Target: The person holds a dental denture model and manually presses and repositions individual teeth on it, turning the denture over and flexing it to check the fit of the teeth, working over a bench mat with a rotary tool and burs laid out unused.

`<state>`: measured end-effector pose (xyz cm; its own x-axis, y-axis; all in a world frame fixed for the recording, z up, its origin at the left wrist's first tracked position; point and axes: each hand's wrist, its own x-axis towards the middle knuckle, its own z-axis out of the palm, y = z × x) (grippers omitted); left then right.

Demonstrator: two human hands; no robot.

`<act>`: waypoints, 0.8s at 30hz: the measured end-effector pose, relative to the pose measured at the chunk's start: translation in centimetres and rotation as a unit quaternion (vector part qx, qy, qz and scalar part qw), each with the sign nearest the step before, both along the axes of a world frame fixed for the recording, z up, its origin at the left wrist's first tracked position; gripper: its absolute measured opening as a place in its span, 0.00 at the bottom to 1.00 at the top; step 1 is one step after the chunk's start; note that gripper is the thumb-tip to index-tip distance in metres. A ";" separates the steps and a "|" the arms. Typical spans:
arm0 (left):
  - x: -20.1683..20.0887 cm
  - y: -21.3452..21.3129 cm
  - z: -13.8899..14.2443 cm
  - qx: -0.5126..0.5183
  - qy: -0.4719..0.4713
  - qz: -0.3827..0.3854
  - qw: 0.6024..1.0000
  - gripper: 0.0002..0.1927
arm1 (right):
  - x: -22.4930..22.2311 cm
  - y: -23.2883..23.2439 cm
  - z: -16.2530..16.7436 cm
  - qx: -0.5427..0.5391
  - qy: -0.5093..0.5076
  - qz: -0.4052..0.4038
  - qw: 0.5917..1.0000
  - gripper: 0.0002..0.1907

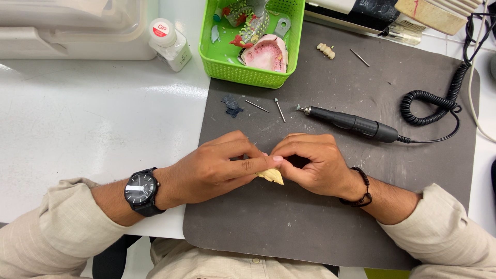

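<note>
Fingers [258,164] of both hands pinch a small cream-coloured dental piece [272,176] between them, low over the near middle of the dark grey mat [320,227]. Left hand [214,168] lies knuckles up, its thumb and forefinger stretched rightwards onto the piece, with a black wristwatch [140,191] on the wrist. Right hand [315,163] curls in from the right, fingertips closed on the same piece, a dark bead bracelet [361,188] at its wrist. Just beyond the hands lies a black rotary handpiece [351,123] with a coiled cable [429,106], and loose burs [279,109] lie to its left. Farther off stand a green basket [227,62] holding pink dental casts, and a white bottle [170,44] on the white table [93,119].
</note>
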<state>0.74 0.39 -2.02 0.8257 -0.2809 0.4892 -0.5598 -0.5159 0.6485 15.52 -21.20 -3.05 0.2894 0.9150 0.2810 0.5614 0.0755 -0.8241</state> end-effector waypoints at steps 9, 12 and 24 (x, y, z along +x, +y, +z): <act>0.0 0.1 0.0 -0.007 0.007 -0.007 1.000 0.26 | 0.0 -0.1 -0.2 0.007 0.006 0.007 1.000 0.03; 0.1 -0.1 0.0 -0.005 0.017 0.002 1.000 0.26 | 0.1 -0.2 -0.3 -0.003 0.015 0.000 1.000 0.02; 0.0 0.0 0.8 -0.096 0.091 0.096 0.987 0.32 | -0.1 -0.3 0.0 -0.009 0.046 0.002 0.999 0.20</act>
